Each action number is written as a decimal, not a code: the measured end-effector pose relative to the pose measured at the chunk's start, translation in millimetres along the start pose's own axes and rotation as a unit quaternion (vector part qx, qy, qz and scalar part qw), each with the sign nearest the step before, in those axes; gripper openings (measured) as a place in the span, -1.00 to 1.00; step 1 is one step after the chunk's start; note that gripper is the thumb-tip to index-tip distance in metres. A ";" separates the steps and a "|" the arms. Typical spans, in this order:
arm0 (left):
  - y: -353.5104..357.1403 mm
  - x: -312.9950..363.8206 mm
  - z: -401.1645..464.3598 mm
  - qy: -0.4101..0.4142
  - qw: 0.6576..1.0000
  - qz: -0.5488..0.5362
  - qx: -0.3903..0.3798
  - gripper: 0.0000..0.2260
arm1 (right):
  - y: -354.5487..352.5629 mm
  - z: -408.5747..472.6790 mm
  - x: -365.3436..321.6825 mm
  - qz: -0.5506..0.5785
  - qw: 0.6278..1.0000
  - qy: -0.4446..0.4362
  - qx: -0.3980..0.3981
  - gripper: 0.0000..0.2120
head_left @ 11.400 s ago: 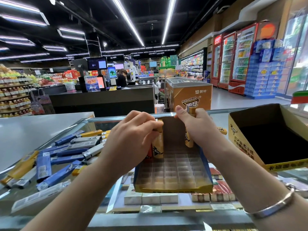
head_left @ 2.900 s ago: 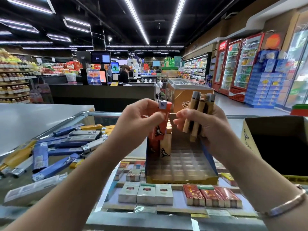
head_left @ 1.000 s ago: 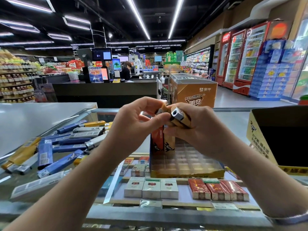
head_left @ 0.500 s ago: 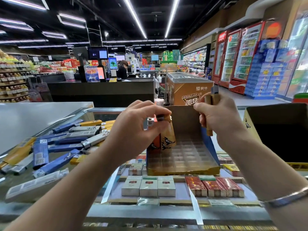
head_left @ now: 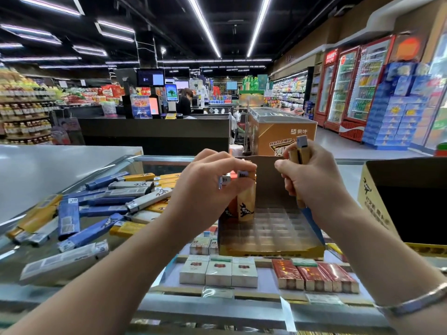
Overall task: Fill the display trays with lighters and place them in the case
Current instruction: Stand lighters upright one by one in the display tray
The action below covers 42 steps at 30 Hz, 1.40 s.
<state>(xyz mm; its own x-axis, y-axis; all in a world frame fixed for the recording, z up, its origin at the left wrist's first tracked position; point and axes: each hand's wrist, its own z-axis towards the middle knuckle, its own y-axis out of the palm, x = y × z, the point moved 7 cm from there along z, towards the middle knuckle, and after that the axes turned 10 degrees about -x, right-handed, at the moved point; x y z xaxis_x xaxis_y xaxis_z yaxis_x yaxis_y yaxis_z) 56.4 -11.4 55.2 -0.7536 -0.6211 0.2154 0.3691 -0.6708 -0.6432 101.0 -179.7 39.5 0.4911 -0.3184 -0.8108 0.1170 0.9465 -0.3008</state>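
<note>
A cardboard display tray [head_left: 271,247] with a clear slotted insert stands on the glass counter. Lighters [head_left: 244,206] stand upright in its back-left slots, orange and gold ones. My left hand [head_left: 208,189] pinches the top of the gold lighter there. My right hand [head_left: 314,177] is held above the tray's right side and grips a small bunch of gold lighters [head_left: 300,151]. A heap of loose lighters [head_left: 104,206], blue, grey and yellow, lies on the glass to the left.
An open yellow carton [head_left: 377,209] stands to the right of the tray. Cigarette packs [head_left: 217,270] show under the glass of the case [head_left: 169,301]. A grey counter [head_left: 48,170] lies at far left, a checkout and a freezer beyond.
My left hand has lowered a gold lighter into a back-left slot beside the orange one. My right hand stays raised with its bunch of lighters.
</note>
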 end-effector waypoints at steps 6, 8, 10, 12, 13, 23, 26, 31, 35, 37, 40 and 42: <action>3.3 8.9 0.9 0.016 0.999 0.039 0.002 -0.79 | 2.9 -1.4 -3.5 -0.011 1.000 -0.014 0.000 -0.91; 2.7 6.9 1.5 0.019 0.999 0.043 -0.008 -0.84 | 2.9 -1.9 -4.2 -0.014 1.000 -0.017 -0.001 -0.91; 0.0 2.6 1.9 0.011 0.999 0.051 -0.012 -0.86 | 3.7 -2.5 -4.9 -0.015 1.000 -0.020 -0.007 -0.91; -2.1 -1.3 2.0 0.002 0.998 0.053 -0.017 -0.86 | 4.2 -2.7 -5.4 -0.011 1.000 -0.022 -0.012 -0.91; -2.3 -1.9 2.0 0.000 0.998 0.054 -0.020 -0.86 | 4.2 -2.6 -5.5 -0.010 1.000 -0.022 -0.013 -0.91; 13.3 7.6 2.5 0.048 0.993 0.073 -0.083 -0.86 | 7.9 -2.9 -2.6 0.037 0.999 -0.003 -0.027 -0.89; 16.3 -4.1 0.2 -0.001 0.993 -0.023 -0.112 -0.84 | 12.5 -2.7 0.6 0.131 0.989 0.029 -0.061 -0.87; 16.6 -3.3 0.1 -0.013 0.995 -0.003 -0.102 -0.76 | 10.8 -2.1 4.3 0.191 0.975 0.080 -0.082 -0.62; 12.5 2.3 1.0 -0.008 0.997 -0.013 -0.079 -0.76 | 19.9 -4.0 -2.8 0.298 0.940 0.078 -0.149 -0.72; 13.5 4.5 1.4 -0.007 0.996 -0.012 -0.083 -0.76 | 24.7 -5.8 -5.0 0.350 0.918 0.078 -0.171 -0.73; 14.3 6.9 1.4 -0.013 0.996 -0.024 -0.084 -0.75 | 26.7 -6.5 -6.0 0.384 0.904 0.080 -0.172 -0.72; 13.9 8.6 1.3 -0.015 0.996 -0.034 -0.084 -0.79 | 25.4 -5.8 -6.5 0.403 0.897 0.070 -0.165 -0.73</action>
<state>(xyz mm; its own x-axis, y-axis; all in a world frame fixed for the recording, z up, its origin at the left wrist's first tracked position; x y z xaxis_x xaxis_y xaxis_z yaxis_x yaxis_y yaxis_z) 55.7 -26.6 49.0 -0.7560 -0.5906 0.2823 0.2202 -0.6357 -0.7399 95.8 -154.0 34.2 0.1843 0.4375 -0.8801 -0.5013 0.8121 0.2987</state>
